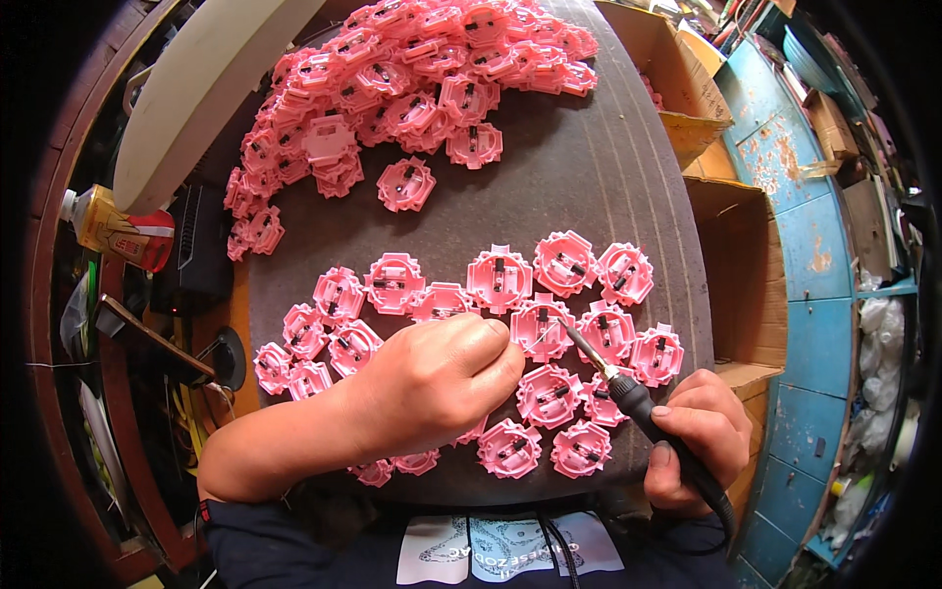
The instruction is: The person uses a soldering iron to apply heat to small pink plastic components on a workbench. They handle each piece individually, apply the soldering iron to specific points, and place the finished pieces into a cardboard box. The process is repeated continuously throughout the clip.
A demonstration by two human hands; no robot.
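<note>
My right hand point(705, 437) grips a soldering iron point(633, 398) by its black handle. The iron's metal tip points up and left, at a pink plastic housing point(530, 316) with small black and metal parts inside. My left hand point(442, 363) is closed just left of that housing. A thin silvery solder wire point(540, 340) sticks out from its fingers toward the tip; most of the wire is hidden by the hand. Around both hands lie several similar pink housings, such as one by the iron point(606, 332) and one in front point(509, 449).
A big heap of pink housings point(392, 88) covers the far part of the dark table point(549, 177). Above its left side hangs a white lamp-like panel point(196, 88). Open cardboard boxes point(741, 275) stand along the right edge, beside a blue cabinet point(810, 334). A bottle point(123, 229) is at left.
</note>
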